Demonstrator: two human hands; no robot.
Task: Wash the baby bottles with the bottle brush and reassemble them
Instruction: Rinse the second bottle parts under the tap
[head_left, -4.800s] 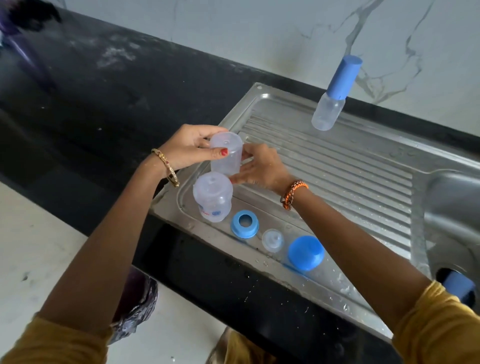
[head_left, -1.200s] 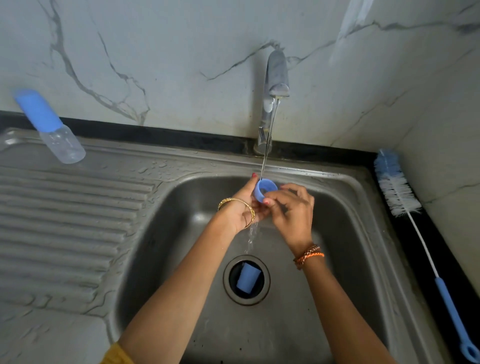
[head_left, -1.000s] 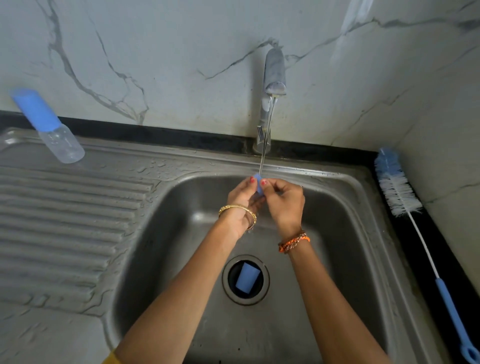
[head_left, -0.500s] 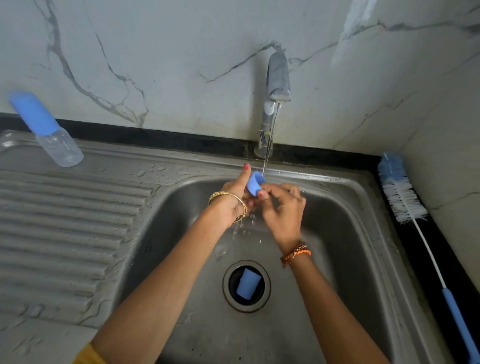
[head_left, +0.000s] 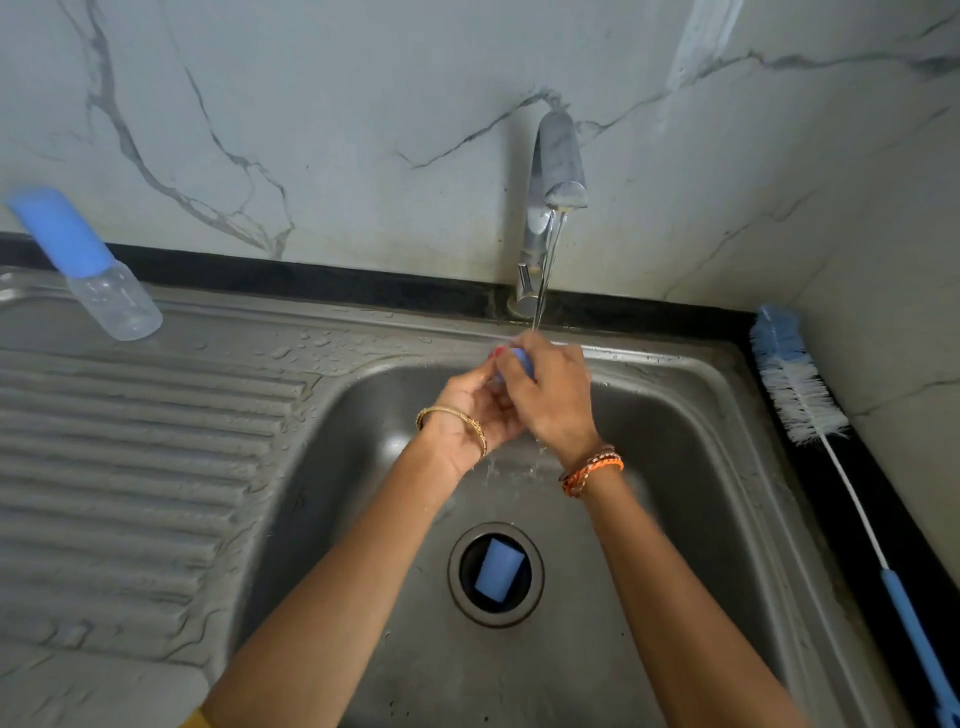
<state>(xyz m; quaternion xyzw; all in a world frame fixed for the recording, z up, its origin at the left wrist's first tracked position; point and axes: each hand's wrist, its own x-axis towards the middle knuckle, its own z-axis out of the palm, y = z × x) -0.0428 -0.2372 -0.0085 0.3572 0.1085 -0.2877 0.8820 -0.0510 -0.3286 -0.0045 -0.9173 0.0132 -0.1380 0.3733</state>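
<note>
A thin stream of water runs from the tap (head_left: 557, 171) into the steel sink (head_left: 691, 467). Under it, my left hand (head_left: 475, 410) and my right hand (head_left: 550, 400) both grip a small blue bottle ring (head_left: 521, 360); only a sliver of it shows between the fingers. The bottle brush (head_left: 800, 387), with blue and white bristles, a white stem and a blue handle, lies on the black counter right of the sink. A clear bottle with a tall blue cap (head_left: 88, 265) stands at the back left of the draining board.
A blue cap-like part (head_left: 497, 570) sits in the drain hole. The ribbed draining board (head_left: 130, 467) fills the left side. A marble wall (head_left: 337, 119) runs behind the sink and along the right.
Between 4.8 s and 1.2 s ago the view went from the draining board to the sink basin. Since half a second ago my right hand has closed over the blue ring, hiding most of it.
</note>
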